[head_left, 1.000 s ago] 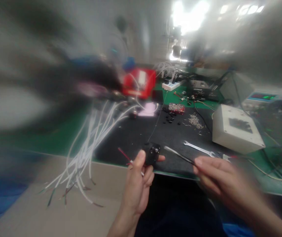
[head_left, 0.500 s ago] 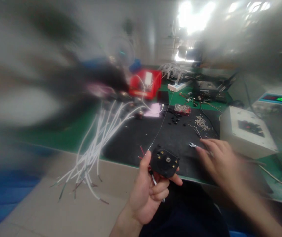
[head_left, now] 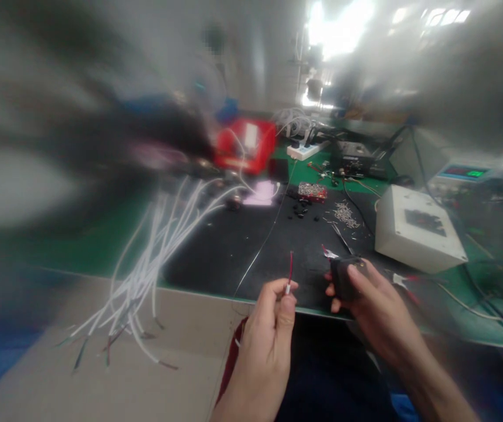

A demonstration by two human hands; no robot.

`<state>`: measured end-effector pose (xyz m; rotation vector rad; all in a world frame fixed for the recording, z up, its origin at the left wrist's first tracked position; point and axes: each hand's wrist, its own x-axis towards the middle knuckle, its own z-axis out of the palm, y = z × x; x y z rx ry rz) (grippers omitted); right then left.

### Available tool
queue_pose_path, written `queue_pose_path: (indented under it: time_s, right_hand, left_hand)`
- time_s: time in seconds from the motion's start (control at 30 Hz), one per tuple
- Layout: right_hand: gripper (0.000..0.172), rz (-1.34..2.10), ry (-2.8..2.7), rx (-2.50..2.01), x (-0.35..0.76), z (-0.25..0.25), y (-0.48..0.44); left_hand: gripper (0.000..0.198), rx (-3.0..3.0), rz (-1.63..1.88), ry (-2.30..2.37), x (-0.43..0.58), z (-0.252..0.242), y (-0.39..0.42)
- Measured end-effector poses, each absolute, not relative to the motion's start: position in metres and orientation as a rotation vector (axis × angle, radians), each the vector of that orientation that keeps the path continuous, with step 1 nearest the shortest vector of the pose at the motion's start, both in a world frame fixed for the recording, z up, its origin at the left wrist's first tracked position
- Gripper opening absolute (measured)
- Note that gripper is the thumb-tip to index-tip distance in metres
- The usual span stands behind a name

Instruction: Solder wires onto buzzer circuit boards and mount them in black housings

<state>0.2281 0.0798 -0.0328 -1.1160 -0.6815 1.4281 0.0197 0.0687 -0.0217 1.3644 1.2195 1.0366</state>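
Note:
My left hand (head_left: 271, 331) pinches a white cable (head_left: 287, 289) between thumb and fingertips. A thin red wire (head_left: 291, 266) stands upright out of its end. In my right hand (head_left: 379, 308) is a black plastic housing (head_left: 346, 280), held tilted over the front edge of the mat, thumb on its face. Just behind the housing lies the metal head of a wrench (head_left: 329, 253), the rest of it hidden. Tweezers (head_left: 343, 239) rest on the black mat (head_left: 216, 246) farther back.
White cables (head_left: 146, 275) hang over the table edge at left. A pile of small screws (head_left: 345, 215), a red tray of metal parts (head_left: 312, 191) and black bits (head_left: 299, 210) lie at the back. A white box (head_left: 418, 228) stands right; a red bin (head_left: 247, 146) is behind.
The black housing has passed from my left hand to my right, which has left the wrench on the mat. My left hand now pinches the cable end upright. The view has shifted slightly.

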Motion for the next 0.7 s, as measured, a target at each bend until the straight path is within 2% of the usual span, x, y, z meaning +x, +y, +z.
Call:
queue_pose_path:
  time_s: [0.2,0.43,0.7]
  right_hand:
    - [0.055,1.687,-0.412,-0.863,0.223,-0.028,0.073]
    - [0.040,1.644,-0.532,-0.833,0.215,-0.024,0.064]
    - [0.037,1.576,-0.621,-0.933,0.215,-0.023,0.061]
  left_hand:
    - [0.028,1.836,1.034,1.256,0.019,-0.012,0.063]
    - [0.027,2.056,1.084,1.189,0.020,-0.018,0.063]
    - [0.028,2.057,1.095,1.183,0.019,-0.020,0.064]
